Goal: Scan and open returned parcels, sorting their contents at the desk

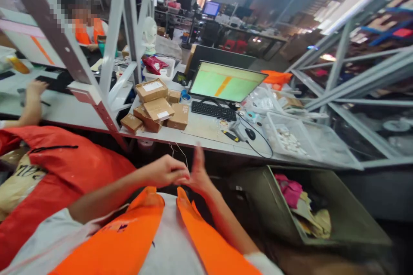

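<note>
- Both hands meet in front of the chest, short of the near edge of the tabletop (pixel 206 132).
- Left hand (pixel 166 172): fingers curled inward, tips close against the right hand; cannot tell whether this grip has hold of anything.
- Right hand (pixel 201 177): blurred, one digit pointing up, the rest partly hidden; cannot tell how far open the grip is or what it has.
- Orange vest (pixel 142 223), worn over a white shirt (pixel 180 232), is the nearest thing, its two front edges just below the hands.
- On the tabletop, left: cardboard boxes (pixel 158 111), loosely heaped, several tilted.
- Mid: keyboard (pixel 213 110) in front of a lit monitor (pixel 227 79), greenish screen with an orange bar.
- Right of keyboard: black mouse (pixel 250 133), with a yellow-and-black tool (pixel 231 136) nearer the edge.
- Farther right: clear tub (pixel 271 128) with small white pieces inside.
- Below, right: grey-green bin (pixel 277 210) holding a pink bundle (pixel 292 192) and tan pieces.
- Left: large red cloth (pixel 80 159); beyond it, a co-worker's hand (pixel 35 90) over another work surface.
</note>
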A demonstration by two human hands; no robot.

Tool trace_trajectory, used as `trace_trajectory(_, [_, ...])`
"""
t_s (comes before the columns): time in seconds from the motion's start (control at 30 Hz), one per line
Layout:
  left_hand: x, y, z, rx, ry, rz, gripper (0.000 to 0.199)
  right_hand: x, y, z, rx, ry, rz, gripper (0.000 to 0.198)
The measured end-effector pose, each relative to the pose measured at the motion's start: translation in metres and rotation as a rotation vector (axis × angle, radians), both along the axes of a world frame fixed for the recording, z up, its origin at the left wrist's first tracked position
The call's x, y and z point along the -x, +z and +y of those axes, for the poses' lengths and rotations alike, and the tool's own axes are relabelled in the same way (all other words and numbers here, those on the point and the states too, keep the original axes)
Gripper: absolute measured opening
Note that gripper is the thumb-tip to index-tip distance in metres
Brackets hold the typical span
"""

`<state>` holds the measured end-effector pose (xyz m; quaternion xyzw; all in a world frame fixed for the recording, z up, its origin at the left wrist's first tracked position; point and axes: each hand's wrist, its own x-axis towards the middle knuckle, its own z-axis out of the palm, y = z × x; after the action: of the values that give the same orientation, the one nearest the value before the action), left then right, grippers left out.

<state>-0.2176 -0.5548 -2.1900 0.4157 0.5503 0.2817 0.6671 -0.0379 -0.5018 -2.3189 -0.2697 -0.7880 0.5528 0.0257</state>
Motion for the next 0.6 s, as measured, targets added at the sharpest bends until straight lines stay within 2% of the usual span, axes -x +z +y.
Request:
trace_trajectory(0.07, [-0.034,0.006,-0.008,0.023,-0.102,-0.057,0.037,0.017,0.001,-0.015,0.137,0.049,0.108,0.07])
trace_trajectory(0.17, [-0.042,0.021,-0.016,0.077,-0.137,0.016,0.033,0.033,-0.005,-0.021,0.437,0.185,0.189,0.052])
trace_trajectory(0.23, [-0.03,0.024,-0.016,0.107,-0.119,0.094,0.034,0.025,-0.014,-0.011,0.468,0.096,0.081,0.058])
trace_trajectory(0.3, [-0.016,0.018,-0.013,0.102,-0.081,0.178,0.036,0.001,-0.025,0.012,0.377,-0.082,-0.045,0.063])
trace_trajectory(0.37, [-0.006,0.005,-0.009,0.092,-0.013,0.267,0.041,-0.036,-0.037,0.054,0.288,-0.221,-0.133,0.063])
trace_trajectory(0.47, [0.006,-0.026,-0.005,0.166,0.107,0.371,0.062,-0.108,-0.059,0.147,0.159,-0.415,-0.289,0.06])
trace_trajectory(0.53, [0.015,-0.055,-0.006,0.267,0.154,0.396,0.075,-0.165,-0.075,0.216,0.056,-0.569,-0.434,0.055])
trace_trajectory(0.6, [0.026,-0.093,-0.009,0.373,0.199,0.427,0.086,-0.23,-0.092,0.279,-0.043,-0.724,-0.616,0.05])
